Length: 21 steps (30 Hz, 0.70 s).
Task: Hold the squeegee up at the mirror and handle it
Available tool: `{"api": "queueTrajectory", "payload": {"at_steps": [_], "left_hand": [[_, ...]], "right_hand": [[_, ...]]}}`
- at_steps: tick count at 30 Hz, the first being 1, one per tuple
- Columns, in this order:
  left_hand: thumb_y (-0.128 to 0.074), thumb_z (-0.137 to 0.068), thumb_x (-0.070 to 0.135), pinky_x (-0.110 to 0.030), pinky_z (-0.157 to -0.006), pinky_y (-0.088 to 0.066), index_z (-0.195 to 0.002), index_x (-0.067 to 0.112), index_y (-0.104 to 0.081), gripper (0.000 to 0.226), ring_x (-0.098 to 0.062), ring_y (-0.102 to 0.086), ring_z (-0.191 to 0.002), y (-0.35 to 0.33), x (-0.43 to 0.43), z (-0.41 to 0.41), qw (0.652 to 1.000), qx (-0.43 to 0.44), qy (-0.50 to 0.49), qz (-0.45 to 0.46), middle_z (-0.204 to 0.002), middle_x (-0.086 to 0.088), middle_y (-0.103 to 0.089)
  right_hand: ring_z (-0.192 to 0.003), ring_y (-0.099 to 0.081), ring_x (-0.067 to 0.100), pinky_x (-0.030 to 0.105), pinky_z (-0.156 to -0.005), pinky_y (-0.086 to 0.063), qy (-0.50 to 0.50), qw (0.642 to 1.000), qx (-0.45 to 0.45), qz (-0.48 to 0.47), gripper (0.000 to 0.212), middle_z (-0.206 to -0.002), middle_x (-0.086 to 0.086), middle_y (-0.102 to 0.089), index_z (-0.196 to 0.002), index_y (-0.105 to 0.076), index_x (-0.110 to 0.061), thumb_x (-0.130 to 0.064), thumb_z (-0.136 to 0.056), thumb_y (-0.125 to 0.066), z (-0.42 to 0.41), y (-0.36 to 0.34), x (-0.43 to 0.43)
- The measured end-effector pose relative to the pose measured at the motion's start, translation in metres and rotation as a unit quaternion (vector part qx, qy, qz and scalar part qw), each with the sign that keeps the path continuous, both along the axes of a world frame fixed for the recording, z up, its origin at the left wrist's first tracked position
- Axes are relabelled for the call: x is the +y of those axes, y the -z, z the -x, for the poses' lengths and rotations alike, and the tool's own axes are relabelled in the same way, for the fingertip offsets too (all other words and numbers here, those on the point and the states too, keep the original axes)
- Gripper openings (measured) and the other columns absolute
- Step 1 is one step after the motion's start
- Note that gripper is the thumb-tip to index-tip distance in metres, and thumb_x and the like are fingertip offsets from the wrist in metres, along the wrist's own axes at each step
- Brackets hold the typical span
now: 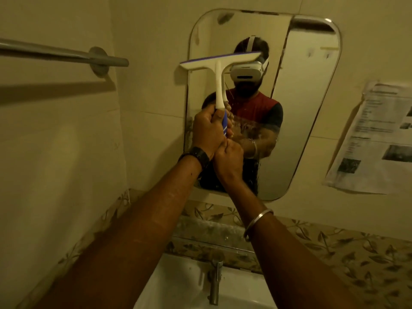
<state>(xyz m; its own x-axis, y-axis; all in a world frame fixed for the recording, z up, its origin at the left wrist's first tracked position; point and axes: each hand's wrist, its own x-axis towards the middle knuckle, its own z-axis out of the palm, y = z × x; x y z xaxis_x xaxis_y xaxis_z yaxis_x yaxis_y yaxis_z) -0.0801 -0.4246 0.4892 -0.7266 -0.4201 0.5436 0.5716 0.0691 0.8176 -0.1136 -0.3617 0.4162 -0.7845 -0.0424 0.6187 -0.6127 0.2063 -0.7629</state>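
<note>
**Up close: two hands on a squeegee at the mirror**

Both hands are raised in front of the wall mirror (312,112). Left hand (208,130): fingers curled tight round the blue-and-white grip of the squeegee (219,70), knuckles toward the camera. A dark wristwatch (199,156) sits on that wrist. Right hand (228,160): just below and touching the left, fingers curled up against the butt end of the same handle; how much of the handle it actually encloses cannot be told, since the left hand covers part of it. A metal bangle (256,224) rides partway down the right forearm.

Squeegee stands nearly upright, white neck rising from the hands, head at top. Blade runs roughly level, tilted slightly up to the right, its left end overhanging the mirror's left edge onto the tile, the rest over the glass. Whether the blade's edge presses on the glass is not certain.

Mirror glass below the blade shows streaks and droplets. Reflection shows a person in a white headset and red-and-dark shirt.

Surroundings: metal towel rail (62,55) on the left wall; printed paper sheet (376,139) stuck on the right wall; leaf-pattern tile border (334,246) beneath; white basin (178,284) with a steel tap (215,279) at the bottom.
</note>
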Motion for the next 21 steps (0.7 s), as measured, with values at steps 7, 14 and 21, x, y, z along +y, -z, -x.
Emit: {"api": "queueTrajectory", "payload": {"at_steps": [7, 14, 21], "left_hand": [[-0.051, -0.108, 0.021, -0.035, -0.058, -0.058, -0.102, 0.005, -0.066, 0.023, -0.024, -0.065, -0.062, 0.083, 0.027, -0.001, 0.998, -0.061, 0.016, 0.018, -0.078, -0.013, -0.069], [-0.053, -0.107, 0.027, -0.044, -0.066, -0.063, -0.102, 0.012, -0.066, 0.02, -0.024, -0.069, -0.068, 0.046, 0.042, -0.02, 0.998, -0.008, 0.047, 0.041, -0.081, -0.008, -0.07], [-0.055, -0.103, 0.035, -0.055, -0.08, -0.064, -0.107, 0.008, -0.07, 0.031, -0.031, -0.075, -0.087, -0.066, 0.049, 0.004, 0.997, 0.06, -0.018, 0.041, -0.096, -0.013, -0.076]], "right_hand": [[-0.052, -0.052, 0.016, 0.033, -0.052, -0.041, 0.033, 0.996, -0.076, -0.02, 0.041, -0.06, 0.001, -0.057, -0.065, -0.053, -0.022, -0.027, -0.105, -0.045, -0.009, 0.085, 0.031], [-0.052, -0.053, 0.018, 0.042, -0.052, -0.048, -0.009, 0.999, 0.0, 0.041, 0.04, -0.061, 0.0, -0.058, -0.067, -0.054, -0.029, -0.025, -0.105, -0.043, -0.03, 0.046, 0.05], [-0.056, -0.059, 0.009, 0.031, -0.055, -0.052, -0.013, 0.993, 0.119, -0.013, 0.037, -0.067, -0.003, -0.062, -0.077, -0.06, -0.021, -0.025, -0.109, -0.04, -0.004, -0.077, 0.071]]}}
